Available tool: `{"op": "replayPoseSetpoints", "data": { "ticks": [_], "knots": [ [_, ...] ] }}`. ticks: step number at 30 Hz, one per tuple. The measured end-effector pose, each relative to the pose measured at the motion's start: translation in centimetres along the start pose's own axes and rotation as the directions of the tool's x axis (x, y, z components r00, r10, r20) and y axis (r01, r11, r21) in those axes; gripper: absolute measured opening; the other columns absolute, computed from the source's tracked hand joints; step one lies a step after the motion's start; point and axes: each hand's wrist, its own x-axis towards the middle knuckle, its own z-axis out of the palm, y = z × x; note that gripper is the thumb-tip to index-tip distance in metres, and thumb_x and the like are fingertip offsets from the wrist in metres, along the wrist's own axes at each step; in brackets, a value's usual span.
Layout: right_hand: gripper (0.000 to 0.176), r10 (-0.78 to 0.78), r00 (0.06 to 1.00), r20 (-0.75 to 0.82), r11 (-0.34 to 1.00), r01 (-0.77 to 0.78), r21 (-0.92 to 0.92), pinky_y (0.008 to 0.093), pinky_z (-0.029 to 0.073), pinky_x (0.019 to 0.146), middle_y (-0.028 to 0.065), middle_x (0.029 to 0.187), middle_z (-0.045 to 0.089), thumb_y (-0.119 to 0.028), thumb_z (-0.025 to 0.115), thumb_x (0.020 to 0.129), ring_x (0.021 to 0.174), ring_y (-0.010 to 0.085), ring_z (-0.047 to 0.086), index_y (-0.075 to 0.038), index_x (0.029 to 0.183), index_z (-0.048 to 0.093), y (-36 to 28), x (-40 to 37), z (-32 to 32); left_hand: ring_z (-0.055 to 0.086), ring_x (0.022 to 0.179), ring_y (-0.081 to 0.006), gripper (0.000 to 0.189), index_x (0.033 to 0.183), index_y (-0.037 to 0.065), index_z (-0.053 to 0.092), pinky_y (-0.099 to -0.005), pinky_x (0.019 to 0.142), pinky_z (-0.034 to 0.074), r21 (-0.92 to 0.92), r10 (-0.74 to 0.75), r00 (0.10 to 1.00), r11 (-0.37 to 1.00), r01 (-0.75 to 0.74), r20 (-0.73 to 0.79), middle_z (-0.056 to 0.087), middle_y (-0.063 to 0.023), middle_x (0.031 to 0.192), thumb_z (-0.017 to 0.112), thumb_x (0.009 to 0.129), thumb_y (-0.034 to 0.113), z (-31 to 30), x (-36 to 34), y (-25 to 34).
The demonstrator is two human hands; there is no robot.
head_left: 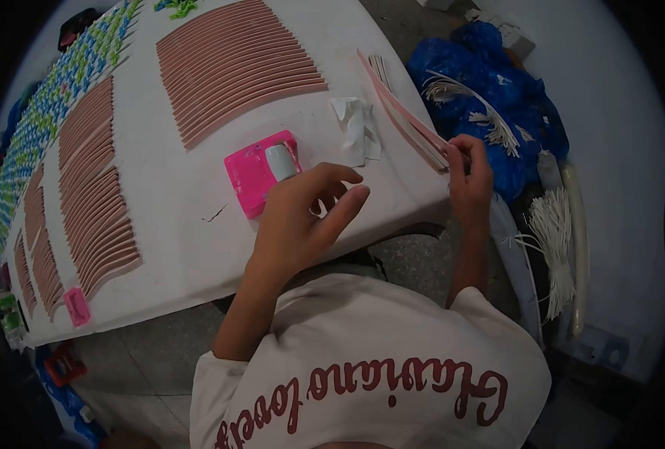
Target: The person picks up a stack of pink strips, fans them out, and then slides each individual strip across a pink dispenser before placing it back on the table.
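Observation:
My right hand [473, 168] is closed at the near end of a bundle of long, thin pink strips [407, 120], with the thumb and fingers pinched together there. The bundle lies along the right edge of the table, pale edges showing between the pink. My left hand [310, 206] hovers over the front of the table, fingers curved, thumb apart, nothing between them. Just behind it sits a bright pink tray [244, 176] with a white rounded piece [280, 161] on it, partly hidden by the hand. A crumpled white tissue [356, 131] lies between the tray and the bundle.
Pink strips [235, 63] lie side by side in a large block at the back, with more rows [96, 202] to the left. Blue-green pieces [55, 97] cover the far left. Right of the table are a blue plastic bag [489, 82] and white cords [553, 239].

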Motion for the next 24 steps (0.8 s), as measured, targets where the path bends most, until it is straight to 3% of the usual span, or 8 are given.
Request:
{"op": "replayPoseSetpoints", "data": {
  "ticks": [2, 6, 8, 9, 13, 15, 17, 24],
  "knots": [
    [0.013, -0.123, 0.992, 0.02, 0.99, 0.121, 0.076, 0.03, 0.049, 0.079, 0.0084, 0.093, 0.063, -0.007, 0.064, 0.091, 0.084, 0.0174, 0.06, -0.003, 0.102, 0.059, -1.9, -0.2, -0.3, 0.062, 0.074, -0.0116, 0.033, 0.12, 0.001, 0.061, -0.0249, 0.061, 0.049, -0.216, -0.252, 0.943, 0.93, 0.298, 0.218, 0.068, -0.0079, 0.09, 0.064, 0.094, 0.021, -0.1, 0.4, -0.6],
    [0.012, -0.397, 0.905, 0.155, 0.879, 0.325, 0.349, 0.0284, 0.051, 0.074, 0.009, 0.088, 0.065, 0.0, 0.069, 0.086, 0.083, 0.0152, 0.062, -0.002, 0.096, 0.063, -5.3, 0.0, 0.2, 0.064, 0.075, -0.0139, 0.044, 0.134, -0.001, 0.051, -0.0242, 0.063, 0.051, -0.609, -0.068, 0.961, 0.761, 0.224, 0.269, 0.065, -0.0126, 0.101, 0.058, 0.098, 0.025, -2.6, 0.1, -2.9],
    [0.014, -0.411, 0.882, 0.231, 0.891, 0.335, 0.306, 0.0283, 0.051, 0.073, 0.0094, 0.088, 0.067, 0.001, 0.071, 0.084, 0.083, 0.0158, 0.064, -0.002, 0.096, 0.065, -7.0, 0.3, 1.4, 0.066, 0.073, -0.0168, 0.032, 0.125, -0.001, 0.057, -0.0264, 0.065, 0.055, -0.716, -0.032, 0.978, 0.687, -0.127, -0.205, 0.065, -0.0152, 0.106, 0.059, 0.095, 0.011, -5.1, -0.8, -3.0],
    [0.015, -0.413, 0.862, 0.294, 0.902, 0.344, 0.259, 0.0283, 0.052, 0.071, 0.0099, 0.087, 0.068, 0.001, 0.073, 0.082, 0.082, 0.0165, 0.065, -0.003, 0.096, 0.068, -7.6, 0.4, 2.1, 0.067, 0.074, -0.0172, 0.027, 0.121, -0.001, 0.058, -0.0275, 0.066, 0.056, -0.724, -0.003, 0.955, 0.653, -0.222, -0.295, 0.065, -0.0157, 0.104, 0.057, 0.095, 0.007, -6.7, -1.7, -4.7],
    [0.021, -0.537, 0.722, 0.438, 0.837, 0.52, 0.169, 0.028, 0.052, 0.067, 0.0099, 0.088, 0.071, 0.0, 0.074, 0.081, 0.081, 0.0187, 0.067, -0.003, 0.102, 0.071, -8.7, 2.4, 5.7, 0.068, 0.076, -0.0185, 0.017, 0.111, 0.0, 0.059, -0.0296, 0.067, 0.058, -0.713, -0.068, 0.856, 0.589, -0.381, -0.513, 0.065, -0.0154, 0.1, 0.055, 0.094, -0.002, -13.8, -6.6, -8.3],
    [0.025, -0.599, 0.586, 0.546, 0.76, 0.63, 0.158, 0.0292, 0.055, 0.068, 0.0087, 0.091, 0.071, 0.001, 0.071, 0.083, 0.083, 0.0204, 0.068, -0.005, 0.107, 0.071, -9.1, 3.5, 7.7, 0.068, 0.076, -0.019, 0.02, 0.113, -0.002, 0.059, -0.0301, 0.068, 0.058, -0.528, -0.081, 0.77, 0.773, -0.353, -0.633, 0.066, -0.014, 0.095, 0.057, 0.093, -0.001, -15.9, -8.5, -8.7],
    [0.023, -0.6, 0.555, 0.577, 0.757, 0.627, 0.184, 0.0302, 0.056, 0.069, 0.0086, 0.092, 0.071, 0.001, 0.07, 0.083, 0.084, 0.0208, 0.068, -0.005, 0.106, 0.071, -9.9, 4.2, 9.8, 0.069, 0.078, -0.0191, 0.025, 0.117, -0.001, 0.06, -0.03, 0.07, 0.059, -0.506, -0.095, 0.733, 0.782, -0.363, -0.673, 0.068, -0.0128, 0.091, 0.06, 0.092, -0.001, -17.1, -9.5, -7.8],
    [0.024, -0.579, 0.382, 0.72, 0.71, 0.67, 0.216, 0.0314, 0.057, 0.072, 0.0091, 0.094, 0.07, 0.0, 0.07, 0.082, 0.087, 0.0201, 0.068, -0.006, 0.105, 0.072, -10.4, 7.0, 14.7, 0.069, 0.081, -0.0144, 0.02, 0.109, 0.0, 0.069, -0.0266, 0.072, 0.057, 0.007, 0.084, 0.67, 0.993, -0.117, -0.738, 0.072, -0.0087, 0.094, 0.067, 0.09, 0.004, -20.1, -11.8, -7.8]
  ]
}}
